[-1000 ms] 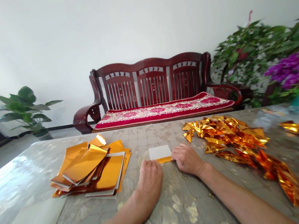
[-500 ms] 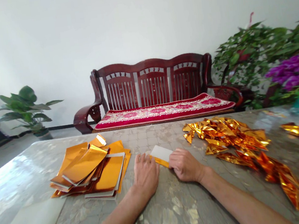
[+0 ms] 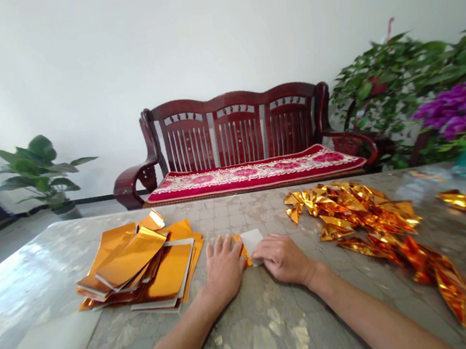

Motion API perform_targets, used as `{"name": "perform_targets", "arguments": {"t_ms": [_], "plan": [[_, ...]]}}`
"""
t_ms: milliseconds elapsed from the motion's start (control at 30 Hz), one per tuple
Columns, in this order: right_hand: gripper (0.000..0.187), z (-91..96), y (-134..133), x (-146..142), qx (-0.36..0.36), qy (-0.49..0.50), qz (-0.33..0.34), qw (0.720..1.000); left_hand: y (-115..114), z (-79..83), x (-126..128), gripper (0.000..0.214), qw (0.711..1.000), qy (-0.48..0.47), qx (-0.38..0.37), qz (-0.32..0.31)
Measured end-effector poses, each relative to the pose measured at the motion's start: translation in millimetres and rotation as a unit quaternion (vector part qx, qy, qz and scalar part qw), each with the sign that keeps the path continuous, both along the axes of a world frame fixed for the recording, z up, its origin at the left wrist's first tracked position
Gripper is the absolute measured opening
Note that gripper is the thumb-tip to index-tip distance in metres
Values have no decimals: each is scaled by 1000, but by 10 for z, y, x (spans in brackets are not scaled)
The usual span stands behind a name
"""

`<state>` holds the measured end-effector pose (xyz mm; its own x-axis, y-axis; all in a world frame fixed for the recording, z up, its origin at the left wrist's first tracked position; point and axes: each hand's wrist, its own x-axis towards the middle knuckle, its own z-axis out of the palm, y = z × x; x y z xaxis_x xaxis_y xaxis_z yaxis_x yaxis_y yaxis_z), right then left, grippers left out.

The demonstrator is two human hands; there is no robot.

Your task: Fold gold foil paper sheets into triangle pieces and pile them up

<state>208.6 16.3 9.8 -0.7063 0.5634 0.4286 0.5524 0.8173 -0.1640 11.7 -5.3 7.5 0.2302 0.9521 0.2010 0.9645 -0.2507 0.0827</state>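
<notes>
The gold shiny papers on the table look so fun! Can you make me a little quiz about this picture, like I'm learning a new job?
1. Which is nearer the crumpled gold foil: the left hand or the right hand?
2. True or false: the small white-and-gold piece lies between the two hands.
3. What colour is the cushion on the wooden bench?

Key: 1. The right hand. 2. True. 3. Red.
</notes>
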Motion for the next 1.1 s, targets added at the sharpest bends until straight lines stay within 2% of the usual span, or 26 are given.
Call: {"name": "perform_targets", "arguments": {"t_ms": [100, 233, 367, 500, 600, 800, 967, 1100], "plan": [[42, -30, 39, 37, -9, 20, -39, 999, 16, 14, -25, 36, 999, -27, -1, -27], [51, -26, 30, 22, -35, 18, -42, 998, 24, 45, -34, 23, 993, -91, -4, -72], [49, -10, 11, 1, -52, 5, -31, 998, 41, 22, -27, 21, 978, -148, -16, -147], [43, -4, 9, -3, -44, -2, -37, 998, 45, 3, -34, 25, 967, -170, -24, -187], [37, -21, 18, -6, -39, -2, -39, 998, 14, 38, -26, 24, 970, -157, -27, -184], [29, -64, 49, -2, -43, 29, -47, 998, -44, 75, 23, 8, 986, -99, 12, -131], [24, -52, 60, 6, -38, 32, -87, 995, -22, 10, 15, 15, 987, -96, 38, -123], [29, -48, 58, 6, -30, 34, -82, 996, -11, -18, 7, 18, 985, -110, 47, -120]]}}
